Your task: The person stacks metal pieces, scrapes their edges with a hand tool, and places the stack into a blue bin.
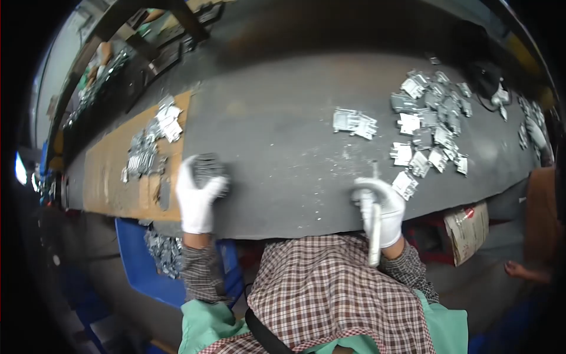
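My left hand (196,203), in a white glove, is closed around a stack of grey metal parts (207,167) just above the table, near the cardboard's right edge. My right hand (389,215), also gloved, grips a slim, pale, bar-like tool (375,242) that points toward my body; its exact kind is blurred. A thin tip shows beyond the fingers. Between and beyond my hands, a few silver metal brackets (355,123) lie on the dark table. More brackets (436,115) are heaped to the right, the nearest one close to my right hand.
A cardboard sheet (106,171) on the left bears a pile of small metal parts (144,150). Below the table edge stands a blue bin (132,253) with metal pieces in it. A carton (469,233) is at the lower right. Another person's gloved hand (535,133) shows at far right.
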`<action>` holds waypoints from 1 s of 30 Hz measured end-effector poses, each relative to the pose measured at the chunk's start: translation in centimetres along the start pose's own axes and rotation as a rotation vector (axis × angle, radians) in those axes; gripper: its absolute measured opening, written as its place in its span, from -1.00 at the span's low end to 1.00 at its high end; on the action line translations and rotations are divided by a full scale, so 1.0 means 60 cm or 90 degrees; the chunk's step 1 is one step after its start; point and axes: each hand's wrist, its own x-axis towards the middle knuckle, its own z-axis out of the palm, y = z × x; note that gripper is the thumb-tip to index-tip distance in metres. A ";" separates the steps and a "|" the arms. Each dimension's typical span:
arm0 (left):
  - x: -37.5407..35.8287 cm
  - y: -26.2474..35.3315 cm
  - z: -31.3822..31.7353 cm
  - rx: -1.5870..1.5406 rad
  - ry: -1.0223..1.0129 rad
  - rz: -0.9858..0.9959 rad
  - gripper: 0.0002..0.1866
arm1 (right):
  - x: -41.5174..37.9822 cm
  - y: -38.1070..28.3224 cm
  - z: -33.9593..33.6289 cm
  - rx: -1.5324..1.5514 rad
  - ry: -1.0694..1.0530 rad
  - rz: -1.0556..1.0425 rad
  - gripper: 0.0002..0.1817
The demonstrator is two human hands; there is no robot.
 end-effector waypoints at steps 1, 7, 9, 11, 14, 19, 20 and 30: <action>0.026 -0.025 -0.028 0.132 0.049 0.063 -0.34 | 0.001 0.003 0.001 -0.034 -0.015 -0.039 -0.60; 0.120 -0.126 -0.155 0.431 0.247 0.193 -0.33 | -0.001 -0.043 -0.041 -0.416 0.048 -0.187 -0.65; 0.131 -0.126 -0.165 0.461 0.246 0.187 -0.30 | -0.005 -0.051 -0.072 -0.551 0.126 -0.181 -0.71; 0.136 -0.127 -0.166 0.495 0.242 0.208 -0.28 | 0.000 -0.061 -0.095 -0.634 0.175 -0.143 -0.70; 0.142 -0.136 -0.167 0.552 0.247 0.221 -0.25 | 0.008 -0.054 -0.114 -0.669 0.146 -0.053 -0.63; 0.129 -0.103 -0.150 0.646 0.331 0.161 -0.20 | 0.026 -0.020 -0.069 -0.656 0.121 -0.086 -0.66; 0.124 -0.099 -0.149 0.639 0.316 0.154 -0.17 | 0.028 -0.017 -0.056 -0.624 0.138 -0.062 -0.66; 0.039 -0.019 -0.080 0.753 0.403 0.319 -0.16 | 0.086 -0.045 -0.129 -0.508 -0.092 -0.080 -0.69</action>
